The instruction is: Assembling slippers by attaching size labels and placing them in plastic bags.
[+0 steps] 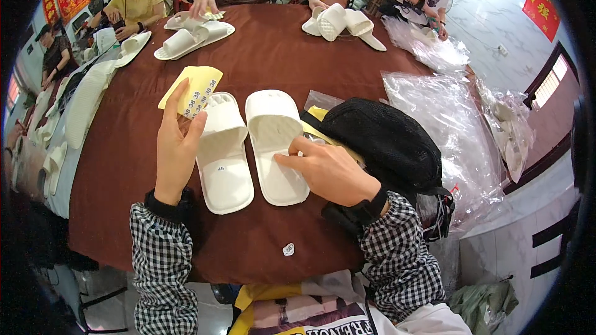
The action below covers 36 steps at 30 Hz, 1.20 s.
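Two white slippers lie side by side in front of me, toes pointing away. The left slipper (226,186) has a small printed sticker (220,169) on its insole. My left hand (177,139) holds a yellow sheet of number stickers (197,84) between thumb and fingers, over the toe of that slipper. On the insole of the right slipper (282,183) rests my right hand (329,170), fingers curled and thumb and fingertip against the surface. Whatever is under those fingertips is hidden. A small crumpled white sticker (288,249) lies nearer to me on the brown tablecloth (124,211).
A black mesh bag (385,139) sits right of the slippers, beside clear plastic bags (441,130). Further white slippers (195,40) lie at the far left, with more slippers (341,23) at the far right. Several people work around the table.
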### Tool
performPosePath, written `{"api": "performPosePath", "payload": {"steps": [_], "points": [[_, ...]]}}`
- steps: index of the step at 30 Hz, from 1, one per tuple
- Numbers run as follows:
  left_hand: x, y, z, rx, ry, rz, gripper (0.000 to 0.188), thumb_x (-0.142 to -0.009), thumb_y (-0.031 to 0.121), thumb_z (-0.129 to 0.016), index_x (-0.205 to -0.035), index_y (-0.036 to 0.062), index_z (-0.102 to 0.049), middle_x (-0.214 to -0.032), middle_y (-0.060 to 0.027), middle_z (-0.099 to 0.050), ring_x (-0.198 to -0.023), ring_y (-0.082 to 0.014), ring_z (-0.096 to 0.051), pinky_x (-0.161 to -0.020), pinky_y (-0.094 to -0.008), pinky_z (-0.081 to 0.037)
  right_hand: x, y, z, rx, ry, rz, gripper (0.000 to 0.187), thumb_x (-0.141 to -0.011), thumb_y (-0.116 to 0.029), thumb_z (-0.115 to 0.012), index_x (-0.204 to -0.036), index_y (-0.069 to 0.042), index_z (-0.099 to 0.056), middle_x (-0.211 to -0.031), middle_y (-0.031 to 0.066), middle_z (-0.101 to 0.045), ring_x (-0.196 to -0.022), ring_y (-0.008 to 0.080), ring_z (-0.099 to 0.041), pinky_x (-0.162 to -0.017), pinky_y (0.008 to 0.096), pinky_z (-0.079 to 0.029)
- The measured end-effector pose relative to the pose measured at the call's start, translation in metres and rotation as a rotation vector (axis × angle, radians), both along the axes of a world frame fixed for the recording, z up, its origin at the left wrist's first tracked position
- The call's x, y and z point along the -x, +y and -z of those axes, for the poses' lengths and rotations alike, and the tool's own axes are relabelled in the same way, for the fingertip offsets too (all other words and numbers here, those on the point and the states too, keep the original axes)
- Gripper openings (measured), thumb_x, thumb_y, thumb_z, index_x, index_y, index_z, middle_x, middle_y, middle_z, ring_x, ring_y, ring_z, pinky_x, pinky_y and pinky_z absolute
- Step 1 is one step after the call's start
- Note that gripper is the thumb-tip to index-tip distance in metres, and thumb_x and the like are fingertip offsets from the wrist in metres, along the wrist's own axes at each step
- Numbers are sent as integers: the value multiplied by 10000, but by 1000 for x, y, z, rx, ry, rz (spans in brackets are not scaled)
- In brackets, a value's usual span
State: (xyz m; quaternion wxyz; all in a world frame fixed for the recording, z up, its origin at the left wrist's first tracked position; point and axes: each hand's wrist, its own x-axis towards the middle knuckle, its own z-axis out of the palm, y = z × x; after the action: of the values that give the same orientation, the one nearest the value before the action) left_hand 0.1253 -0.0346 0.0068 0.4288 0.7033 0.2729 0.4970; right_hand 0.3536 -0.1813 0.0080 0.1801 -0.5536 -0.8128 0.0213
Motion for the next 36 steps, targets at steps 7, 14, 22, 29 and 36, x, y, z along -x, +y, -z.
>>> {"api": "performPosePath", "payload": {"steps": [7, 14, 22, 29, 36], "points": [[1, 3, 2, -12, -13, 7, 553, -956, 18, -567, -1471, 28, -368, -1321, -154, -531, -1109, -167, -588, -956, -299, -479, -2, 1, -7, 52, -5, -8, 422, -787, 34, -565, -1193, -36, -653, -1054, 156, -598, -904, 332, -657, -790, 418, -535], [1, 5, 5, 5, 35, 27, 600, -944, 29, -580, -1494, 39, -339, -1345, -158, -524, -1152, -190, -572, -984, -319, -469, -8, 1, -3, 66, 56, -7, 410, -803, 32, -549, -1194, -38, -651, -1032, 152, -609, -913, 340, -654, -793, 419, -533], [16, 23, 16, -21, 287, 19, 676, -915, 90, -628, -1502, 17, -299, -1298, -207, -570, -1159, -229, -578, -991, -338, -443, -12, 9, -9, 269, 1134, 76, 346, -1019, -109, -422, -1322, -26, -567, -1226, 140, -639, -1031, 257, -663, -904, 364, -529], [17, 23, 4, 6, 457, 22, 759, -909, 191, -675, -1516, -3, -262, -1318, -232, -558, -1204, -267, -555, -1023, -348, -417, -27, 11, -11, 538, 1938, -221, 599, -1079, -390, -250, -1451, 68, -360, -1487, 220, -426, -1371, 309, -443, -1129, 401, -387], [18, 32, 6, 9, 486, 47, 822, -891, 222, -707, -1515, -40, -241, -1336, -239, -543, -1223, -263, -547, -1040, -338, -408, -26, 16, -6, 538, 2004, -258, 606, -1080, -395, -241, -1455, 67, -354, -1512, 222, -388, -1407, 317, -390, -1159, 406, -346]]}}
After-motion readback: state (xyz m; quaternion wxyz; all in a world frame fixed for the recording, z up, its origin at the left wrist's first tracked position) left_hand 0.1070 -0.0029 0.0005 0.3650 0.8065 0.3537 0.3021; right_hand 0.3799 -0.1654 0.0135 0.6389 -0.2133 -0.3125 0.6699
